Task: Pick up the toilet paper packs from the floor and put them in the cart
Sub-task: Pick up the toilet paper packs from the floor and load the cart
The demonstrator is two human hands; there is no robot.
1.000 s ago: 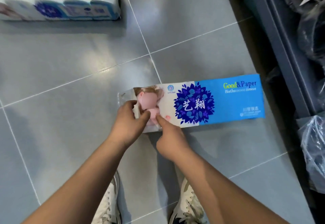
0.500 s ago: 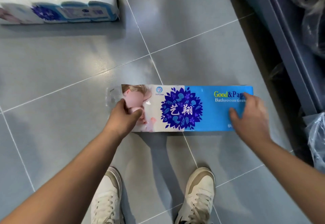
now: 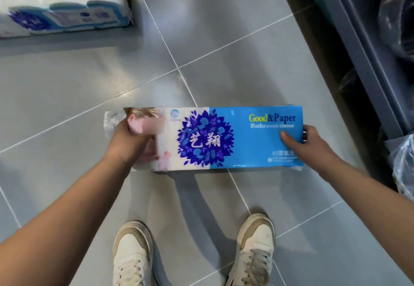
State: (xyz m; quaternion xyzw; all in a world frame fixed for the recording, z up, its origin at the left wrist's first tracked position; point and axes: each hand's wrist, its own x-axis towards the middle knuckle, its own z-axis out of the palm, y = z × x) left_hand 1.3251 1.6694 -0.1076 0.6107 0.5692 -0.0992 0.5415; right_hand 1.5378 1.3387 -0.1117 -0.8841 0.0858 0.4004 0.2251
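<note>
both hands grip one toilet paper pack (image 3: 215, 137) endwise, left hand (image 3: 130, 140) curled, right hand (image 3: 307, 140) thumb on top.

The toilet paper pack (image 3: 224, 137) is wrapped in thin plastic film, glossy and smooth, with small wrinkles at its transparent end. The second pack (image 3: 67, 5) has the same shiny film. The floor (image 3: 67, 83) is of grey tiles, smooth and half-glossy, with soft reflections. The shoes (image 3: 132, 256) look like white leather with matt beige toe parts and cloth laces. The cart (image 3: 358, 39) has a matt grey-blue rim. The clear bag (image 3: 403, 166) is crinkled plastic.
</note>
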